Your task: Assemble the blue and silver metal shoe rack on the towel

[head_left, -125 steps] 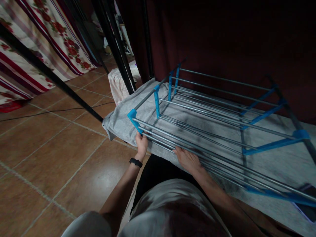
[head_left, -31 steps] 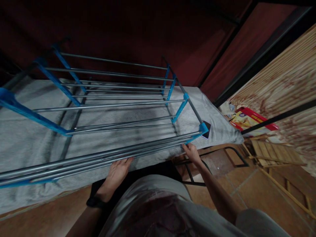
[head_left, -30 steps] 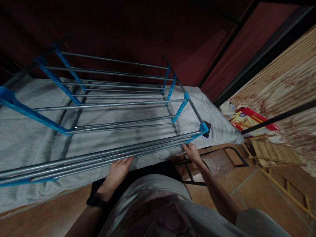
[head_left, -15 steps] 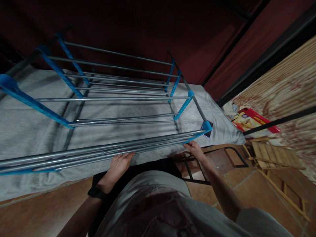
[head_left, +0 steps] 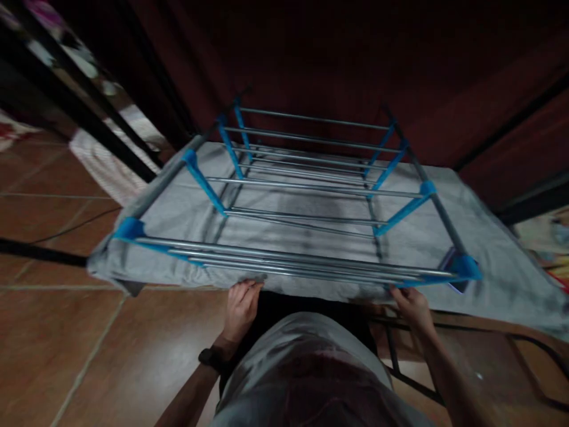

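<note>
The rack [head_left: 306, 196], a frame of grey metal rods joined by blue plastic brackets, lies on its side on a grey blanket [head_left: 498, 237] spread over a bed. Our left hand [head_left: 242, 302] curls its fingers up under the bundle of near rods [head_left: 284, 264], left of the middle. Our right hand [head_left: 411, 301] reaches under the same rods close to the blue corner bracket [head_left: 464, 265]; how firmly its fingers close we cannot tell, since the rods and blur hide the tips. A black watch [head_left: 210, 357] sits on our left wrist.

To handle the frame well, we judge that both hands should hold evenly at matching spots, so the long rods stay level and do not slip out of the plastic brackets, and the lift should be slow so the blanket does not drag along.

No container shows. Around us are a tiled floor [head_left: 66, 332] with a dark cable [head_left: 62, 228], and black posts [head_left: 89, 101] at the left.
</note>
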